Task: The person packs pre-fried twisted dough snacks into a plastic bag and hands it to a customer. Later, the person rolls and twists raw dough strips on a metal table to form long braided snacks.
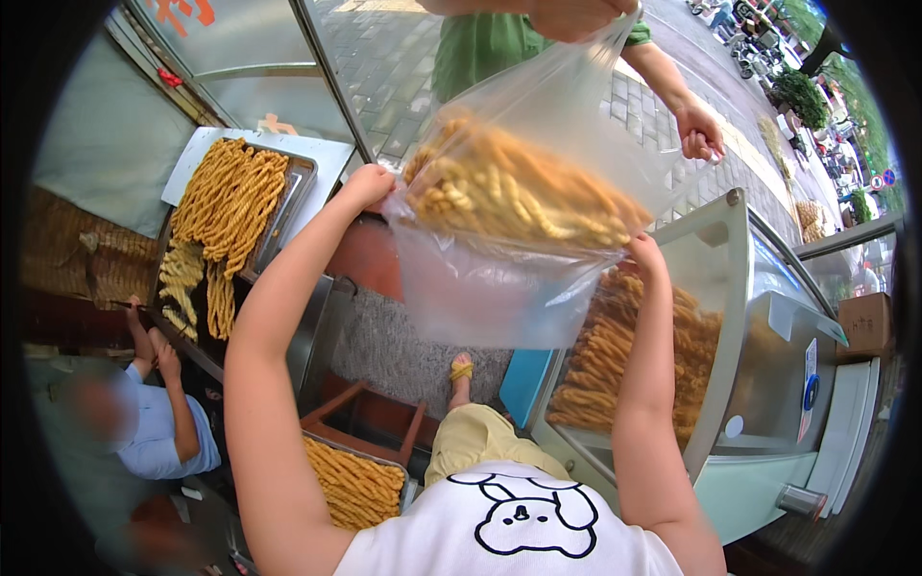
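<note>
My left hand (370, 184) and my right hand (644, 253) are raised apart, each with fingers closed on an edge of a clear plastic bag (490, 298). Its lower part hangs slack between my arms. Just above it, and partly behind its film, is a filled clear bag (586, 86) of golden fried dough twists (519, 187). The top of the filled bag is gathered at another person's hand (581, 14). Whether the twists are inside my bag's mouth or only behind it, I cannot tell.
A person in green (485, 53) stands across the counter, their other hand (699, 130) at the right. More twists fill a tray (303, 178) at left, a glass case (759, 370) at right and a tray (413, 492) below. At lower left is a person in light blue (163, 432).
</note>
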{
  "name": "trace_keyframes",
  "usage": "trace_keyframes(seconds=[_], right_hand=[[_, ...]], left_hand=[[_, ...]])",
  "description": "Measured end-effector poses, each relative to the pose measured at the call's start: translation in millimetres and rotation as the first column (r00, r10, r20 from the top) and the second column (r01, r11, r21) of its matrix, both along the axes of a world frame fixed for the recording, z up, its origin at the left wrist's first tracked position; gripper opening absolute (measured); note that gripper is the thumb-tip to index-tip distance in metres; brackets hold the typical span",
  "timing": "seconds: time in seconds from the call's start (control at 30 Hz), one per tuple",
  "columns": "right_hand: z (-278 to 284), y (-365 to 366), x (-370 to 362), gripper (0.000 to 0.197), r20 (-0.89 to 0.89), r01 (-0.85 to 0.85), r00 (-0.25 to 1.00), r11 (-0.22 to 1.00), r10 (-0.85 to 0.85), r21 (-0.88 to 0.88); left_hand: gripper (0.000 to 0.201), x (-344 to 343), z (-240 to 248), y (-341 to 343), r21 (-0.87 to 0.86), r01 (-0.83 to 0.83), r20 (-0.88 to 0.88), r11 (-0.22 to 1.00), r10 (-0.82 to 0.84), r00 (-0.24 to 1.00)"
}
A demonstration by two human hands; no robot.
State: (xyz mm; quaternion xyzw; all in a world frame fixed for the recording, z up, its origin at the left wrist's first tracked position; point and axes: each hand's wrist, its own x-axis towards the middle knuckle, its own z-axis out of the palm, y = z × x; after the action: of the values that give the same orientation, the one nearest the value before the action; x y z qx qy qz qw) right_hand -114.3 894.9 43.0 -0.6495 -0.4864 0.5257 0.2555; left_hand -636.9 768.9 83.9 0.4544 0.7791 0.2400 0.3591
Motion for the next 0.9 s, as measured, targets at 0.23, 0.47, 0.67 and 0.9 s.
trace_keyframes(seconds=[0.23,0.47,0.67,0.9], right_hand=[[-21.6,18.5,-12.1,0.02,-0.244,0.021,0.969,0.999,-0.03,-0.039],[-25.7,23.3,-5.2,0.033,-0.358,0.095,0.918,0.971,-0.172,-0.221],[-39.4,53.3,-27.2,0.043,-0.438,0.057,0.893,0.991,-0.106,-0.123],[-49.1,80.0,-11.3,0.04,-0.71,0.303,0.699,0.935,-0.087,0.183]], left_hand=[[0.021,-29.8,-94.7,179.3,-0.149,-0.606,0.723,0.782,0.504,0.473],[0.022,27.5,-49.2,241.0,0.103,-0.43,0.71,0.897,0.236,0.663],[0.011,-7.8,0.8,259.9,0.111,-0.22,0.788,0.969,0.049,0.613],[0.024,-8.5,-19.4,296.1,-0.148,0.156,0.649,0.977,-0.023,0.761]])
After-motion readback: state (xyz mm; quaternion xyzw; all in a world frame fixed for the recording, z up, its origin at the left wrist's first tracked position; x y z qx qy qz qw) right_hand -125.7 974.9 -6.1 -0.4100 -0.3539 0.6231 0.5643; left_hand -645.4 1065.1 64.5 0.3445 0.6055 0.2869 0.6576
